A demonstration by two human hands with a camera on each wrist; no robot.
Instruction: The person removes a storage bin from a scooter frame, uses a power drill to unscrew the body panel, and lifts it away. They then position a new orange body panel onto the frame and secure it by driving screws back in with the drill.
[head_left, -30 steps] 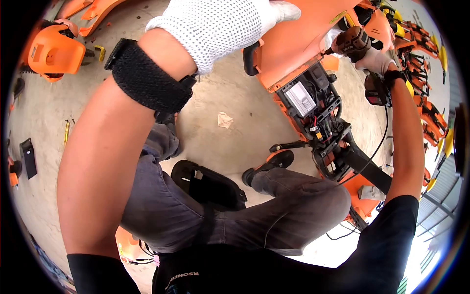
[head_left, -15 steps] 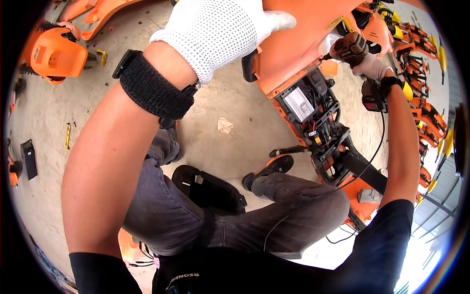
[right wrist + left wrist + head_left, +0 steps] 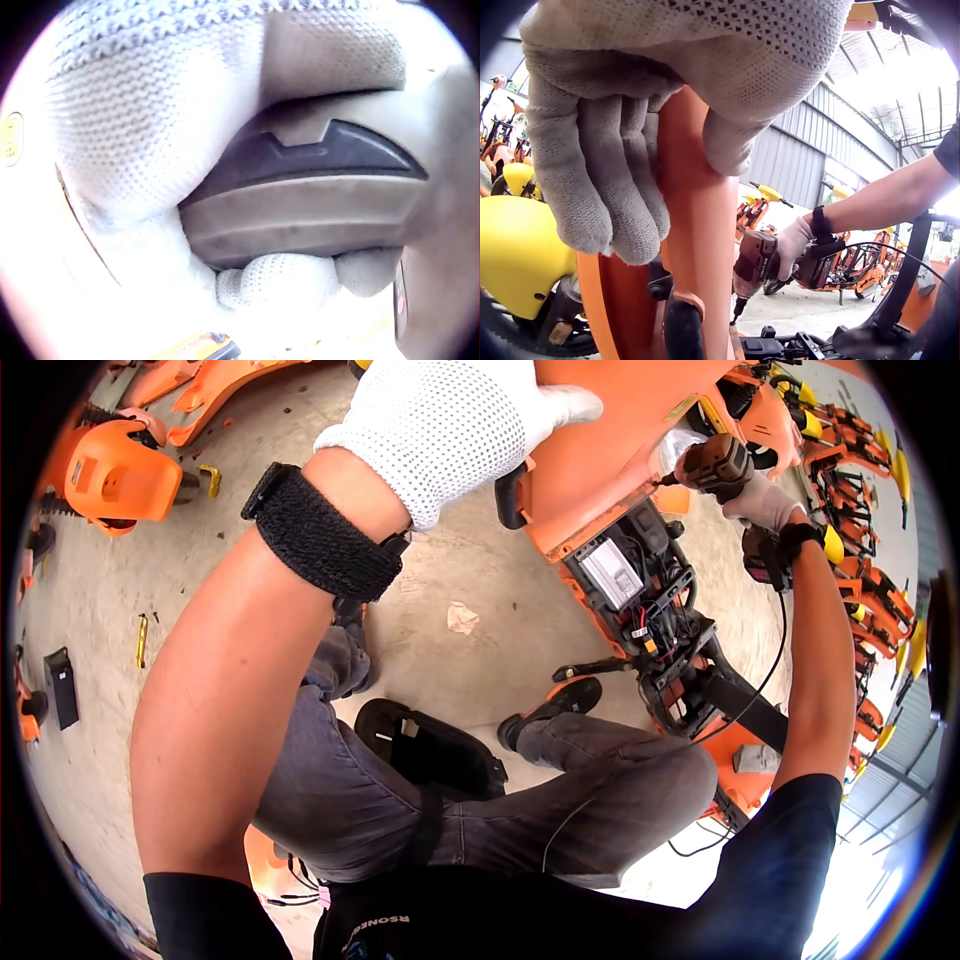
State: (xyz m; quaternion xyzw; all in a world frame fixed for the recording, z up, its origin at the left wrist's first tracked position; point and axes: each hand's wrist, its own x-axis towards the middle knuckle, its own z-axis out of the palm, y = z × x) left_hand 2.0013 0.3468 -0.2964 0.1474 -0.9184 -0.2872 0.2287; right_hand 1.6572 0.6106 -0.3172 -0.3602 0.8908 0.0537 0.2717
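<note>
In the head view my gloved left hand is at the top, over a large orange scooter body panel. The left wrist view shows its fingers curled over one side of the panel and its thumb on the other. Off to the right, my gloved right hand grips a brown cordless driver. The driver's bit points down at the panel's lower edge. Up close in the right wrist view, fingers wrap the driver's handle.
Below the panel lies the exposed scooter frame with a silver controller box and wiring. A black plastic cover is on the floor by my legs. Orange scooters stand in a row at right; another orange part is at left.
The head view has shifted slightly, and the left forearm appears a little further right. Both hands keep their holds on the panel and the driver, with the bit still near the panel's edge.
</note>
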